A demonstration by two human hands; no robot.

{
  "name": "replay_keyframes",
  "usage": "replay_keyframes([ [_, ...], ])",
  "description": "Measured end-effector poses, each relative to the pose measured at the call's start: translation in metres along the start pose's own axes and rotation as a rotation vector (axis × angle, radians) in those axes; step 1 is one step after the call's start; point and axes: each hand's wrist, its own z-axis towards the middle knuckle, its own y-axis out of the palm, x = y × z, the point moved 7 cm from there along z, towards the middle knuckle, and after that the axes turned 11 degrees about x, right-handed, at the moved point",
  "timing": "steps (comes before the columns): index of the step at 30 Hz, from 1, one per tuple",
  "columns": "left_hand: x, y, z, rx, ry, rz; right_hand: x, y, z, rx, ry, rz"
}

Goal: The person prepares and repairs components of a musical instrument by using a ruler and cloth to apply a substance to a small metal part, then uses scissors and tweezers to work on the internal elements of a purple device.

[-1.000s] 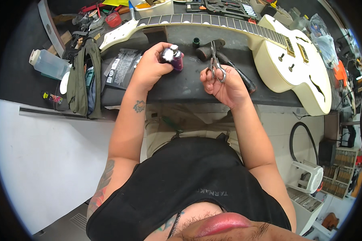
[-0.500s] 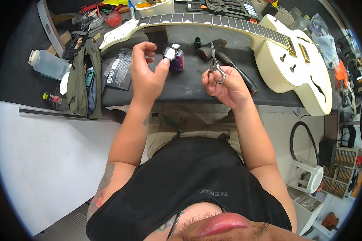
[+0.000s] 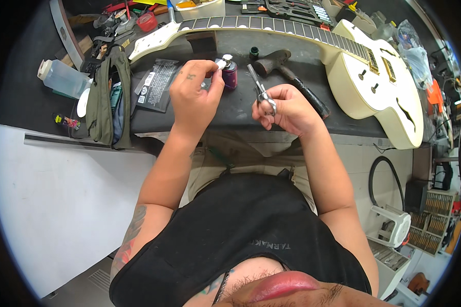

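Observation:
My left hand (image 3: pixel 194 94) is above the bench with thumb and forefinger pinched on a small white tuft (image 3: pixel 221 64), which looks like cotton. Right behind those fingertips stands a small purple bottle (image 3: pixel 231 78), with something white at its top. A steel tool with scissor loops (image 3: pixel 262 90) is in my right hand (image 3: pixel 289 110). Its narrow jaws are together and point up and left, toward the bottle; whether it is scissors or forceps I cannot tell. Beyond its tip is a small dark cap (image 3: pixel 253 52). A hammer (image 3: pixel 292 77) lies just behind my right hand.
A cream hollow-body guitar (image 3: pixel 363 87) spans the back and right of the dark bench (image 3: pixel 225 118). Left of my hands are a dark printed pouch (image 3: pixel 156 87), an open olive bag (image 3: pixel 102 105) and a clear plastic bottle (image 3: pixel 64 79). Tools crowd the far edge.
My left hand has turned and its fingers have closed in on the white tuft beside the bottle. My right hand has tilted the steel tool leftward and moved slightly left.

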Motion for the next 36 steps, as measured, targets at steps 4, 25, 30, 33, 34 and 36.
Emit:
replay_keyframes([
  [4, -0.005, -0.005, -0.001, -0.007, -0.107, -0.064, -0.008, 0.012, 0.008, -0.049, 0.146, -0.173],
  [25, -0.026, -0.003, -0.013, -0.020, -0.369, -0.217, -0.019, 0.029, 0.059, -0.050, 0.107, -0.290],
  [30, -0.030, -0.003, -0.015, -0.003, -0.429, -0.252, -0.020, 0.029, 0.057, -0.074, 0.095, -0.250],
  [33, -0.029, -0.003, -0.015, -0.010, -0.431, -0.250, -0.019, 0.029, 0.057, -0.087, 0.086, -0.242],
  [34, -0.030, -0.003, -0.016, -0.011, -0.433, -0.255, -0.018, 0.029, 0.057, -0.090, 0.078, -0.239],
  [36, -0.030, -0.003, -0.017, -0.012, -0.435, -0.259, -0.018, 0.030, 0.056, -0.084, 0.067, -0.246],
])
